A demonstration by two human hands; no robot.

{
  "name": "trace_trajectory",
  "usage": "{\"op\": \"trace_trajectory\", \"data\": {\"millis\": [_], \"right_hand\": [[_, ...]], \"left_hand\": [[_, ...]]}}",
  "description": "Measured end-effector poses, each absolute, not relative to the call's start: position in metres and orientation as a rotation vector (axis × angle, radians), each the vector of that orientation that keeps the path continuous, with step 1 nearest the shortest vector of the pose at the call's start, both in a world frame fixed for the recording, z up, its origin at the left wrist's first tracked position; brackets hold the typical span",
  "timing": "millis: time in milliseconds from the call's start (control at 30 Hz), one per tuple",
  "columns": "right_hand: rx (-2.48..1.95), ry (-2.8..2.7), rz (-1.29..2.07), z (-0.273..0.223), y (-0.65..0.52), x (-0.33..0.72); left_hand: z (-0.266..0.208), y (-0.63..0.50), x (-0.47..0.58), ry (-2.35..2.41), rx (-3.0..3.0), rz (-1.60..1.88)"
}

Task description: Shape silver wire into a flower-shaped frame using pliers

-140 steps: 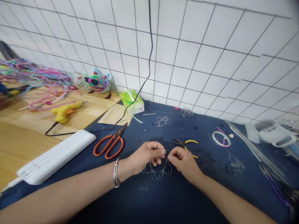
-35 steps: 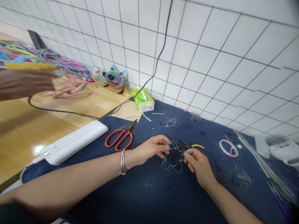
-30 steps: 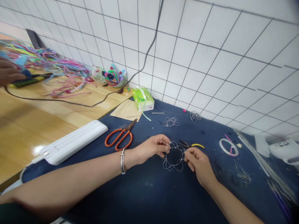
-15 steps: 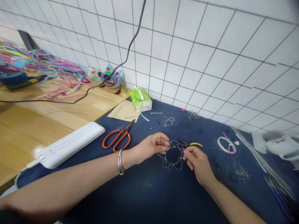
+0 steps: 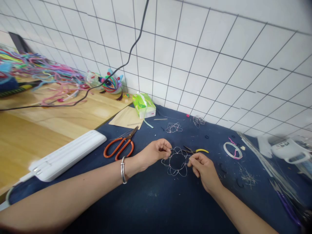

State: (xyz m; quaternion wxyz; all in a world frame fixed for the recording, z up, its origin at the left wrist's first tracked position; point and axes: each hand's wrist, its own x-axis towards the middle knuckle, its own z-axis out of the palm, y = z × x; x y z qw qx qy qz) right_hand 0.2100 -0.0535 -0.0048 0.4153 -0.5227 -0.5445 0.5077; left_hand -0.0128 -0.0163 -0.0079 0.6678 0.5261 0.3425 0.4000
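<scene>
Between my hands is a flower-shaped wire ring (image 5: 177, 169), a circle of thin silvery wire with rounded loops around it and small pinkish spots at the joins. My left hand (image 5: 158, 152) pinches its upper left side between thumb and fingers. On the right side, my right hand (image 5: 201, 167) pinches a loop at the edge. Just behind the ring lie small pliers (image 5: 201, 150) with yellow handles. Farther back on the dark blue cloth (image 5: 151, 201) rests a similar looped wire piece (image 5: 174, 127).
Orange-handled scissors (image 5: 119, 147) and a white power strip (image 5: 70, 154) lie to the left. A green tissue pack (image 5: 144, 105) stands by the tiled wall. To the right are a white ring-shaped coil (image 5: 232, 150), wire scraps (image 5: 248, 178), purple-handled scissors (image 5: 287, 206) and a white mug (image 5: 291, 151).
The view has shifted slightly, so most things sit a little farther left. Both hands keep their pinch on the wire ring, which looks nearly unchanged.
</scene>
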Motion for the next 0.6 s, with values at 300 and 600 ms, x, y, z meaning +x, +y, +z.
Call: {"op": "trace_trajectory", "data": {"millis": [300,600], "right_hand": [[-1.326,-1.380,1.282,-0.002,-0.054,0.210],[-1.338,-1.375,1.256,-0.003,-0.055,0.210]], "left_hand": [[-0.005,-0.017,-0.012,0.816,1.130,0.811],[0.005,-0.022,-0.017,0.732,1.079,0.698]]}}
